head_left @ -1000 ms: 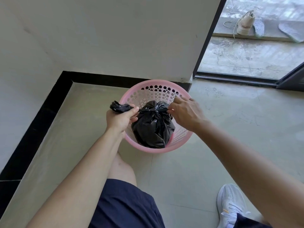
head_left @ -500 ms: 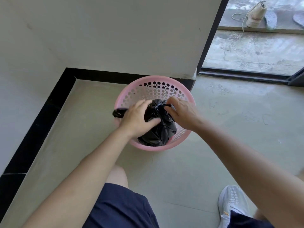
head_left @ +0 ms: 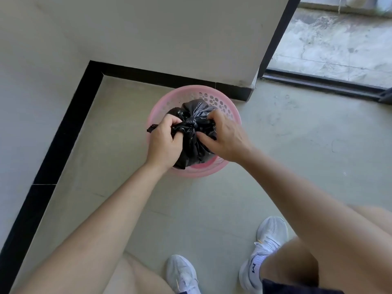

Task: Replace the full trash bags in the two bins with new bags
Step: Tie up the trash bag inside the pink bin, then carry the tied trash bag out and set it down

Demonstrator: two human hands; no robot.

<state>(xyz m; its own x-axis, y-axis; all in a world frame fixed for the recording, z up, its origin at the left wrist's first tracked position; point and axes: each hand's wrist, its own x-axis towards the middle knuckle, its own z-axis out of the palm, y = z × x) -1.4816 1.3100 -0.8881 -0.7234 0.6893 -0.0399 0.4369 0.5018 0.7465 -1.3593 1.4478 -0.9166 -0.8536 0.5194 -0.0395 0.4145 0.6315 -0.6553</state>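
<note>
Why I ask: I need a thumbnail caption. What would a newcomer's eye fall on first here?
The black trash bag bulges out of the pink perforated bin at the centre, close to the wall's black skirting. The left hand and right hand grip its gathered, knotted top from either side. At the bottom, two white sneakers stand on the pale floor tiles.

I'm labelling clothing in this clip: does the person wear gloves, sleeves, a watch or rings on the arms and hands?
No. The left hand and right hand are ungloved; no ring or watch shows. The left forearm and right forearm are uncovered, with no sleeve in view.
</note>
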